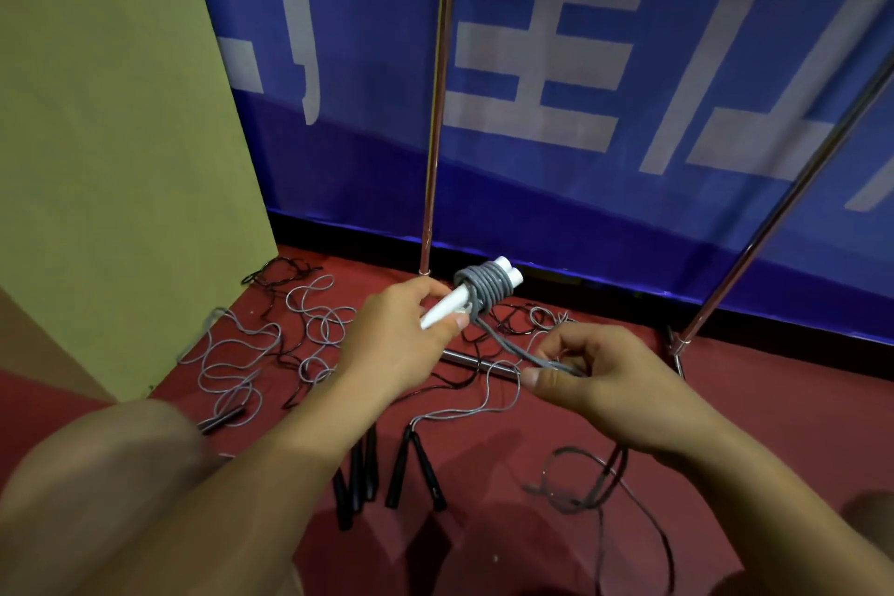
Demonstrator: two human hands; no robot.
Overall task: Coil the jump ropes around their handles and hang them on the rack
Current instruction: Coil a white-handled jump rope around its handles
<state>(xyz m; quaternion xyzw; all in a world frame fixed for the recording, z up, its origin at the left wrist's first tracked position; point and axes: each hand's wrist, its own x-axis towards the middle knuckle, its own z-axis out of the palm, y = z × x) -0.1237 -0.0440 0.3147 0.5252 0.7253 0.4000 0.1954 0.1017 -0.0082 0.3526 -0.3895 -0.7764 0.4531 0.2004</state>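
My left hand [396,339] grips two white handles [447,307] held side by side, pointing up and to the right. Several turns of grey rope [485,288] are wound round their far ends. A doubled strand of that grey rope [508,346] runs down to my right hand [604,382], which pinches it between thumb and fingers. The loose remainder [604,484] trails on the red floor below my right forearm. The rack's metal posts [438,111] stand just behind the handles.
Other jump ropes lie tangled on the red floor [508,547]: thin silver and black cords [242,353] at left, black handles [411,474] between my arms. A cardboard box [111,136] stands at left. A blue banner [629,184] backs the rack; its slanted right post [783,203] and base bar [474,361] are close.
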